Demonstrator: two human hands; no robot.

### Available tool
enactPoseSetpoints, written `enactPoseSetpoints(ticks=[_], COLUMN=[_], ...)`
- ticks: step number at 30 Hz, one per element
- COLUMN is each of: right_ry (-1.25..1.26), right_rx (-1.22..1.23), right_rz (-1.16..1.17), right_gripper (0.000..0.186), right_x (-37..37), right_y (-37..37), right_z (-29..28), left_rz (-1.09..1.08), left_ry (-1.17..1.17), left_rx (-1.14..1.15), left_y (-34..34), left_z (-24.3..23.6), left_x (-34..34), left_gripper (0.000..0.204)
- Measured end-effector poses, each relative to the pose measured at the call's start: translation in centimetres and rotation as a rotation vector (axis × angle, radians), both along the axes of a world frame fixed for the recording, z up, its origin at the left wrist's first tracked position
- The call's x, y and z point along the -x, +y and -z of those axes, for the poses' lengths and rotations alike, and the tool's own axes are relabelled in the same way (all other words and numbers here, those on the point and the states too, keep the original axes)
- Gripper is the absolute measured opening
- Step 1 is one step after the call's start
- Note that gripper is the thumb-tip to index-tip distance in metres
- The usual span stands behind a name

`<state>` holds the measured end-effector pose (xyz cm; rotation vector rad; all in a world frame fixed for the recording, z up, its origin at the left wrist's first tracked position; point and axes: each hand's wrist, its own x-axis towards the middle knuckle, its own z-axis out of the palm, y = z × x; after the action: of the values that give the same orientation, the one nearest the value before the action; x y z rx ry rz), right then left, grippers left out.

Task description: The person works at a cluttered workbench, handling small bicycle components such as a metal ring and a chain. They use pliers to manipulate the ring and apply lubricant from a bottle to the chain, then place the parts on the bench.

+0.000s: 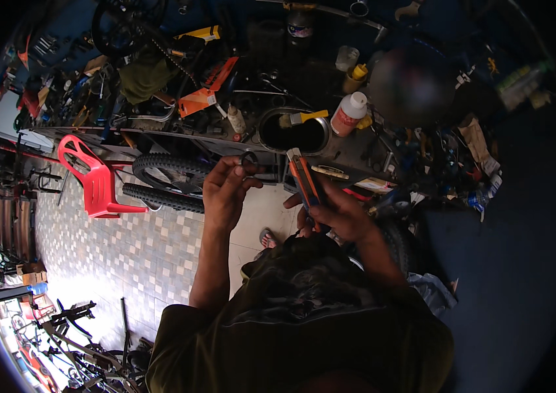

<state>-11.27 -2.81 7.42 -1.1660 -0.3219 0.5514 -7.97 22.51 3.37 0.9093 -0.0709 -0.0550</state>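
My left hand [224, 193] is raised in front of the bench, its thumb and fingers pinched on a small dark ring [249, 158]. To its right, my right hand [343, 213] grips a slim orange-and-grey utility knife [303, 178], its pale tip pointing up toward the bench edge. The ring and the knife are apart. Just beyond them a dark oval basin [271, 139] is set at the bench edge, with a yellow-handled brush [308, 116] across it. A white-capped bottle [348, 114] stands right of the basin.
The cluttered workbench [350, 171] carries tools, orange packets [197, 102], a small bottle [236, 120] and a green cloth [143, 80]. Below its left part are bicycle tyres [163, 196] and a red plastic chair [97, 187]. Bicycle frames [81, 354] stand at the lower left.
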Motion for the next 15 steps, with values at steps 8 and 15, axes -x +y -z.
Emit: enactPoseSetpoints(ticks=[8, 15], right_ry=[0.140, 0.089], right_rx=[0.082, 0.146], right_rz=[0.309, 0.308], right_gripper=[0.032, 0.033], right_x=[2.0, 2.4], right_y=[2.9, 3.8], right_z=[1.8, 2.3], left_rz=[0.025, 0.031], left_ry=[-0.003, 0.001], left_rx=[0.038, 0.056], left_y=[1.7, 2.2], left_z=[0.7, 0.7], left_x=[1.1, 1.4], left_gripper=[0.018, 0.019])
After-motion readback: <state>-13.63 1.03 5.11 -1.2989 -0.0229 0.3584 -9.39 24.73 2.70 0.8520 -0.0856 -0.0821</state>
